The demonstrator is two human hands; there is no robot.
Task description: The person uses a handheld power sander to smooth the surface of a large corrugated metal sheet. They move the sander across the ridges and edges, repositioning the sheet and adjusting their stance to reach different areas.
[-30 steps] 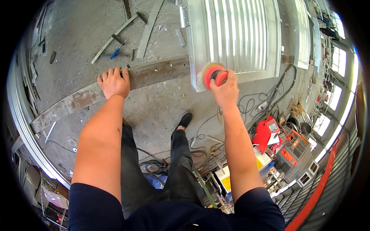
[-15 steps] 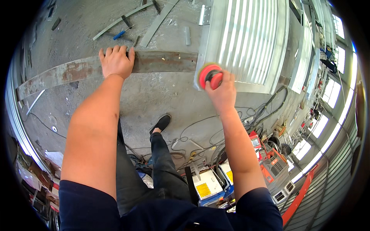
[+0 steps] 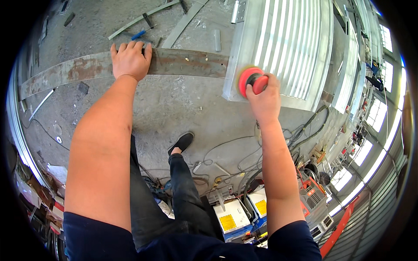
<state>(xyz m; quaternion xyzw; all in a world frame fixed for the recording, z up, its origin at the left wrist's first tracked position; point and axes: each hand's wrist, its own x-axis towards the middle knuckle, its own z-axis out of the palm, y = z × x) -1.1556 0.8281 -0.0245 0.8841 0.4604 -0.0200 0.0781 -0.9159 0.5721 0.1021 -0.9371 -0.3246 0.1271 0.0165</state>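
Observation:
My right hand (image 3: 266, 98) is closed around the knob of a round red sander (image 3: 250, 81), which looks like a palm sander. The sander's disc sits at the near left corner of a silvery ribbed metal panel (image 3: 296, 56), and its rim is blurred. Across a long, rust-stained metal bar (image 3: 187, 63) my left hand (image 3: 130, 61) leans palm down, its fingers apart and reaching the far edge. That bar's right end meets the panel's left side. How far the left fingertips bend over the edge is hard to see.
Metal strips (image 3: 185, 24) and a blue-handled tool (image 3: 138, 35) lie beyond the bar. Cables (image 3: 226, 141) run over the floor near my shoe (image 3: 181, 142). White boxes with yellow labels (image 3: 233, 217) and an orange-and-grey machine (image 3: 312, 195) stand at the lower right.
My right hand and the sander have shifted right and slightly up in view, further onto the panel. The left hand stays on the bar; the view has shifted slightly.

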